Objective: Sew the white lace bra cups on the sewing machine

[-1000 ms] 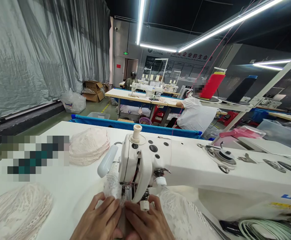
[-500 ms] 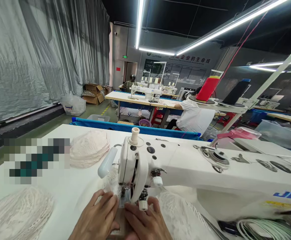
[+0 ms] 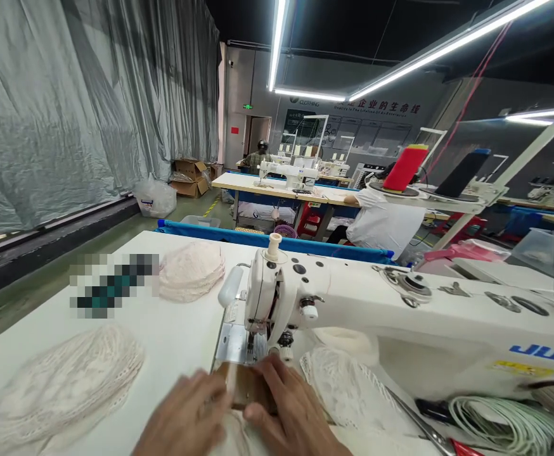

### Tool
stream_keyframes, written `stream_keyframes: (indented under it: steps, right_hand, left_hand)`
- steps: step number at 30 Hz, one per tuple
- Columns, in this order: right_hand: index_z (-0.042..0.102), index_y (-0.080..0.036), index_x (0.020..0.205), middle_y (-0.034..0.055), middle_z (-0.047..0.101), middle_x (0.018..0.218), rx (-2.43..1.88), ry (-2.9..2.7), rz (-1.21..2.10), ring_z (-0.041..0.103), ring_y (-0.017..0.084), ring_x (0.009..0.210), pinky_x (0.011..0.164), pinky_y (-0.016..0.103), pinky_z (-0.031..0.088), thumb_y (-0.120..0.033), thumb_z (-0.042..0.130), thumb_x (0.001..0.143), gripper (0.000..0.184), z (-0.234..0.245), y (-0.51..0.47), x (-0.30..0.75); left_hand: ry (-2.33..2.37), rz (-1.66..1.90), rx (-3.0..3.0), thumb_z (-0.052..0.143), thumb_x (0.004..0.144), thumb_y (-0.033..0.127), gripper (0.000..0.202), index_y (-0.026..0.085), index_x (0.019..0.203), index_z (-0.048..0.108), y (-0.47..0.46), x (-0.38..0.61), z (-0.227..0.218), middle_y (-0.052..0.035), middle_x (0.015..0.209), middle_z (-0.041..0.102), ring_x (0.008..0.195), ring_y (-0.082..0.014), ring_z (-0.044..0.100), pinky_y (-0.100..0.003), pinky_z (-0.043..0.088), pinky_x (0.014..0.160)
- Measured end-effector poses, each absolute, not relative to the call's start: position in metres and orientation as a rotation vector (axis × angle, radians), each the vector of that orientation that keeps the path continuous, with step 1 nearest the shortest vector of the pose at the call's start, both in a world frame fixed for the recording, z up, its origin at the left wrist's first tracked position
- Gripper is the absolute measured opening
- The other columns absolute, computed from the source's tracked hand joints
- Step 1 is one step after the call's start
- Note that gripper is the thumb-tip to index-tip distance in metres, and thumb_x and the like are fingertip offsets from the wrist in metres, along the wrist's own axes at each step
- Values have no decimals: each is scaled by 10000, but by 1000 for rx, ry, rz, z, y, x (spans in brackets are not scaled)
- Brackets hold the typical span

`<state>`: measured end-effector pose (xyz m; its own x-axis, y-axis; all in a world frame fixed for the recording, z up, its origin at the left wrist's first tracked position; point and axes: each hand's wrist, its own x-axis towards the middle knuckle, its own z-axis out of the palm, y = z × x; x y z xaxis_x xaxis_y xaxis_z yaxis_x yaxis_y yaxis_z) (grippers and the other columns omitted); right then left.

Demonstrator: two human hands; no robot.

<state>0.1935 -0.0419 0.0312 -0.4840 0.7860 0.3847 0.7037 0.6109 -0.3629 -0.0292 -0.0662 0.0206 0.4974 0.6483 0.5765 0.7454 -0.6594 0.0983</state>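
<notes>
Both hands have slid back from the needle, so the shiny metal plate [image 3: 233, 342] now shows. The right hand [image 3: 292, 415] lies open and flat on a brown card [image 3: 247, 387], just in front of the white sewing machine [image 3: 334, 297]. The left hand [image 3: 186, 419] is blurry, so I cannot tell its grip. White lace [image 3: 233, 438] sits under both. A lace pile [image 3: 63, 383] rests on the white desk [image 3: 172, 342]. A grey curtain [image 3: 68, 107] hangs on the left.

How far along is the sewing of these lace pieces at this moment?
Done, probably: the lace stack at the left, though seams are not visible. In hand: the left hand and right hand press one lace piece and a brown guide before the bare needle plate. Left: likely the lace pile at the right.
</notes>
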Motion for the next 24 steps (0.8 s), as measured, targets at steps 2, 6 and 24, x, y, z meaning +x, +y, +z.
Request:
stream_keyframes:
  steps: [2,6,24]
  right_hand:
    - [504,-218,1167,103,605,1048,-1142,-2333,288,642,241,836,677,334,524,-562,505,879,449,33,-46,184]
    - [542,-244,1073,53,598,1004,-1081,-2323,476,616,220,866,708,312,506,-465,634,818,350,38,-55,164]
    - [514,-207,866,25,634,749,-789,-2111,-10,555,157,669,631,293,375,-188,340,979,208,126,-92,179]
  left_hand:
    - [-1496,-808,-2731,598,752,104,400,236,1128,570,-56,-35,36,-26,965,624,838,-188,589,-247,491,678]
    - [-1971,-632,-3051,581,687,30,293,215,908,634,-45,-33,57,14,794,567,803,-188,565,-281,460,722]
    - [-1685,-1364,-3173,397,673,42,444,234,898,728,-52,-27,111,-16,961,717,976,-229,608,-348,429,894]
